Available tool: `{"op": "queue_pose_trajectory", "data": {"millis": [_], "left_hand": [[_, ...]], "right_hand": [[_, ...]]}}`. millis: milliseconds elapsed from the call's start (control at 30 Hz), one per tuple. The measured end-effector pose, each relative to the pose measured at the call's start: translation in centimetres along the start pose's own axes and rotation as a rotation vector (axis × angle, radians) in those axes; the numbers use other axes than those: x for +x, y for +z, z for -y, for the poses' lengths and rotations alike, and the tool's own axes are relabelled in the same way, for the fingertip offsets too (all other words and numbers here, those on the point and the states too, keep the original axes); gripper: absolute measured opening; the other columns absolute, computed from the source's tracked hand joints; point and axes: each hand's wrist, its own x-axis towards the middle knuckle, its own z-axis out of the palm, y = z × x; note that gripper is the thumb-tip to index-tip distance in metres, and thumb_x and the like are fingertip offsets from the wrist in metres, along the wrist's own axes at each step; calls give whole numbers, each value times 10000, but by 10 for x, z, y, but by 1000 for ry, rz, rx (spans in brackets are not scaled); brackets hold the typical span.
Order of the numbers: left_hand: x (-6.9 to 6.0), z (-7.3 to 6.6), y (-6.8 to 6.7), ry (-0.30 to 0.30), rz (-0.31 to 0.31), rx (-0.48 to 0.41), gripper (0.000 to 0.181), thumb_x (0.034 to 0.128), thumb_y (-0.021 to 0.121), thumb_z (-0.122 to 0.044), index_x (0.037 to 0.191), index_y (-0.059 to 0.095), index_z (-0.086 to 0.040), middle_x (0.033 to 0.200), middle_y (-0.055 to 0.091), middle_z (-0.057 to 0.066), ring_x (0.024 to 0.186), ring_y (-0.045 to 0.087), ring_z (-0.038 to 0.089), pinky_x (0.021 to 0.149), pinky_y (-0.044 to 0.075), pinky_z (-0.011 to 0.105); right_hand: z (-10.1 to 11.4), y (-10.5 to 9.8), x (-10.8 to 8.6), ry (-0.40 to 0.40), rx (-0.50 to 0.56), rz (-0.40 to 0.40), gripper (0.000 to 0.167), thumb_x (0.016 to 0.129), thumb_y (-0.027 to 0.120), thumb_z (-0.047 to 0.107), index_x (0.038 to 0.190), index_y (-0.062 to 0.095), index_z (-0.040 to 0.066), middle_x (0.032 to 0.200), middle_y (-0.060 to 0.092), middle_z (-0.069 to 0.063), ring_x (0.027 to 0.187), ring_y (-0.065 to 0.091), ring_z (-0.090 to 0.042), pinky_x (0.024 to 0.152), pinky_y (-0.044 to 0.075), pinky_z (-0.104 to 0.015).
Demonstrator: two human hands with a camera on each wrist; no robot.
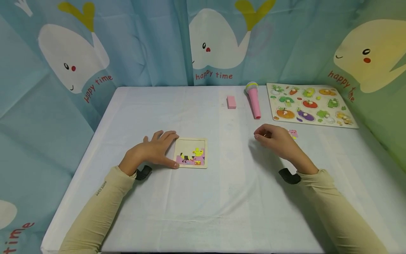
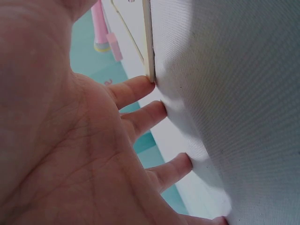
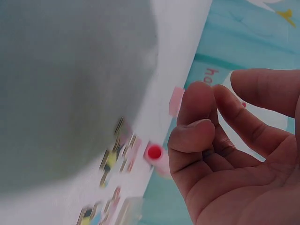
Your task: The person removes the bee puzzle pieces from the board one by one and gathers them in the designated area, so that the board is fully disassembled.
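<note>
A small square wooden jigsaw puzzle board [image 1: 187, 145] lies flat left of the table's middle. Pieces with a yellow animal, a striped figure and a purple ground fill its lower part. Fingers spread, my left hand [image 1: 152, 151] touches the board's left side, the thumb at the near corner and the index fingertip at the far one. My right hand [image 1: 279, 141] hovers over the table, its fingers loosely bent with nothing between them and the thumb. Several loose puzzle pieces [image 3: 110, 160] lie beneath and beyond it, blurred in the right wrist view and mostly hidden in the head view.
Behind the right hand lie a pink toy microphone [image 1: 254, 102] and a pink block [image 1: 231, 102]. A vegetable peg puzzle [image 1: 312, 106] occupies the back right corner. Whale-print curtains [image 1: 165, 42] hang along the back and sides of the white-covered table [image 1: 203, 204].
</note>
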Motion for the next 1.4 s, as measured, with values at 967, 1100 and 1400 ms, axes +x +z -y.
{"op": "queue_pose_trajectory", "data": {"millis": [967, 1100, 1400], "left_hand": [[0, -1, 0, -6, 0, -10, 1110, 856, 853, -581, 1679, 269, -119, 1766, 159, 102, 1595, 72, 494, 1142, 87, 840], [0, -1, 0, -11, 2, -5, 1114, 854, 855, -584, 1682, 269, -124, 1769, 152, 99, 1595, 66, 497, 1146, 85, 837], [0, -1, 0, -5, 1, 1, 1113, 857, 854, -587, 1680, 268, -118, 1766, 154, 102, 1592, 73, 501, 1139, 92, 844]], "right_hand": [[43, 57, 28, -193, 58, 102, 80, 1003, 689, 31, 1069, 721, 0, 955, 704, -79, 894, 646, -255, 799, 516, -419], [50, 65, 31, -221, 67, 120, 102, 996, 697, 27, 1085, 721, -18, 971, 708, -81, 899, 647, -256, 808, 525, -418], [65, 79, 36, -276, 70, 151, 131, 974, 720, 2, 1098, 723, -39, 980, 714, -79, 900, 653, -253, 809, 533, -407]]}}
